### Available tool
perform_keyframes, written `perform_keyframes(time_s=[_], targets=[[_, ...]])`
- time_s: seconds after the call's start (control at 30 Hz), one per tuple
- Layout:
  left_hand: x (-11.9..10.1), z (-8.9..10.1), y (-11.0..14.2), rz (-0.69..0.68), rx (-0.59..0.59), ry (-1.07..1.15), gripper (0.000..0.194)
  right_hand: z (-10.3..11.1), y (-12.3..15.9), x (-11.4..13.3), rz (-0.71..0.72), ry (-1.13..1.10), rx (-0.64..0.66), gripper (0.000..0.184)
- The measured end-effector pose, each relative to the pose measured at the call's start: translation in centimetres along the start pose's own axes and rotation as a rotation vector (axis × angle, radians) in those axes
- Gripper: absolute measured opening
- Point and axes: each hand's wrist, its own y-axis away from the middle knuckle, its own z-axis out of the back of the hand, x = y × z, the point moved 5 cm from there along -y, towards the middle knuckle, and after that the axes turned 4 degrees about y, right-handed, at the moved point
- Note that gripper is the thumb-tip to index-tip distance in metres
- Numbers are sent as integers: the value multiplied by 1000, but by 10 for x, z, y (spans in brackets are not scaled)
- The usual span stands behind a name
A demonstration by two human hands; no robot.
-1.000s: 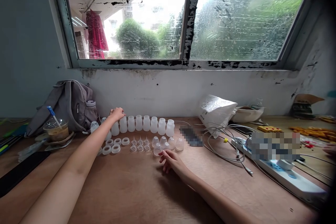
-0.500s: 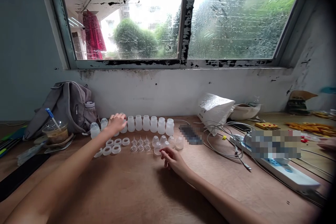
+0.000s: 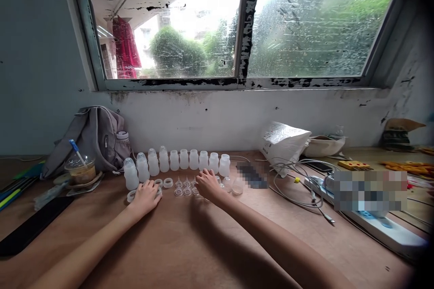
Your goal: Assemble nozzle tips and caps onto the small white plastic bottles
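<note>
1. Frosted bottles stand in a row.
2. Left hand: in front of the row's left half, over collar rings; cannot tell whether pinching.
3. Right hand: in front of its right half, between teats and domed caps; likewise cannot tell.

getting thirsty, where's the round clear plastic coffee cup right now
Head view, left side: the cup sits in front of the grey fabric backpack, left of the frosted white plastic bottles.

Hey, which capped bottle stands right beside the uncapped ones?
The fourth bottle from the left: an uncapped bottle stands directly to its right, while the other three capped ones stand farther left.
</note>
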Motion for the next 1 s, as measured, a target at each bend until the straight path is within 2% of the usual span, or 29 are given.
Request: perform_keyframes(time_s=[0.13, 0.33, 0.5, 0.67, 0.77, 0.87, 1.0], targets=[[-4, 4, 3, -3, -58, 63, 21, 1, 0, 8, 4, -2, -5, 16], [-30, 27, 7, -52, -161, 291, 18, 28, 33, 18, 60, -138, -87, 18], [-61, 37, 5, -66, -212, 496, 24, 15, 63, 24, 109, -370, -11, 8], [-88, 27, 11, -187, -264, 653, 28, -3, 78, 18, 39, -685, -84, 21], [-101, 18, 18, -291, -251, 657, 31, -8, 78, 12, -50, -813, -118, 28], [-110, 9, 23, -354, -201, 609, 36, -11, 76, 9, -108, -863, -120, 30], [-115, 2, 25, -406, -154, 549, 38, -12, 75, 9, -112, -856, -113, 32]])
